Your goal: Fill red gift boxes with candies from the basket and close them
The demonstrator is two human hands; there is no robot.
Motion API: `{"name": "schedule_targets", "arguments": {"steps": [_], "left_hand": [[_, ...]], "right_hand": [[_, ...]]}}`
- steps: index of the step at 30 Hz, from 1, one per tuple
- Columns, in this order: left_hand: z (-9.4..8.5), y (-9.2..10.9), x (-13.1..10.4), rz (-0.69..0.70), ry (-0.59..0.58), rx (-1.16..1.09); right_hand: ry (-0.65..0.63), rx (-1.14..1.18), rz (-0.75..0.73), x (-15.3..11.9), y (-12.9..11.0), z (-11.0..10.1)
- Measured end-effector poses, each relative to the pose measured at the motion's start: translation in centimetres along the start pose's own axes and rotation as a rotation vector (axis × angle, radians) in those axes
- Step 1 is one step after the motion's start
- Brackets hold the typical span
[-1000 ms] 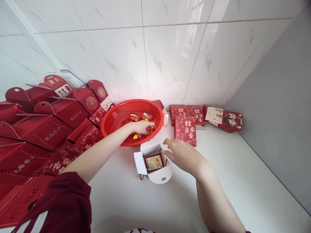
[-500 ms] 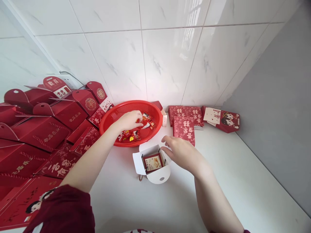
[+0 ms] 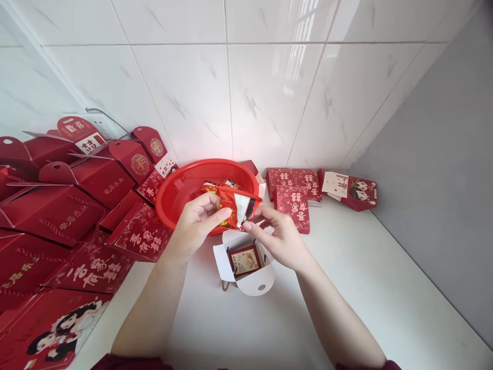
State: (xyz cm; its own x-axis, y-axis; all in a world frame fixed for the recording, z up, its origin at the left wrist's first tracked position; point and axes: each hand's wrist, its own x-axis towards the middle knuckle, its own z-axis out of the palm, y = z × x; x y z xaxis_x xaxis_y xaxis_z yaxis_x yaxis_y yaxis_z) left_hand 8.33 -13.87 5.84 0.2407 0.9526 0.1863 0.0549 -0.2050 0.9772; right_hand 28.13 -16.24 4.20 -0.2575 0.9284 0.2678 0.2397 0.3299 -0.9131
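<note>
My left hand (image 3: 192, 223) and my right hand (image 3: 283, 234) hold a shiny red packet (image 3: 242, 206) between them, each pinching one end. A white patch and a black strip show on its face. It is above the front rim of a red plastic basket (image 3: 173, 187) with wrapped sweets in it, partly hidden behind the packet and my left hand. Just below my hands stands an open box (image 3: 254, 285), white inside, its flaps folded outward. Inside lies a flat red-and-cream packet (image 3: 246, 259) with a picture of a snack on it.
Many red gift boxes (image 3: 77, 213) with rope handles are piled on the left. Flat red boxes (image 3: 292, 205) lie at the back right, beside another box (image 3: 360, 191) with cartoon figures. A tiled wall (image 3: 269, 103) runs behind and a grey panel (image 3: 431, 169) borders the right.
My left hand has come out of the basket toward me with the red packet. My right hand has moved from beside the white box to grip the packet's other end.
</note>
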Motion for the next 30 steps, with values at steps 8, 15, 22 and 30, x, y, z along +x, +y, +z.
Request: {"name": "schedule_targets", "arguments": {"steps": [8,15,22,30], "left_hand": [[0.0,-0.4,0.0,-0.062,-0.219,-0.007],[-0.2,0.3,-0.4,-0.069,-0.212,0.184],[-0.2,-0.2,-0.3,-0.035,-0.136,0.134],[-0.3,-0.4,-0.3,-0.059,-0.141,0.102]], "right_hand": [[0.062,0.223,0.006,0.2,1.4,0.3],[0.048,0.312,0.007,0.0,1.3,0.3],[-0.043,0.212,0.070,0.0,1.2,0.7],[-0.031,0.270,0.077,0.0,1.2,1.0]]}}
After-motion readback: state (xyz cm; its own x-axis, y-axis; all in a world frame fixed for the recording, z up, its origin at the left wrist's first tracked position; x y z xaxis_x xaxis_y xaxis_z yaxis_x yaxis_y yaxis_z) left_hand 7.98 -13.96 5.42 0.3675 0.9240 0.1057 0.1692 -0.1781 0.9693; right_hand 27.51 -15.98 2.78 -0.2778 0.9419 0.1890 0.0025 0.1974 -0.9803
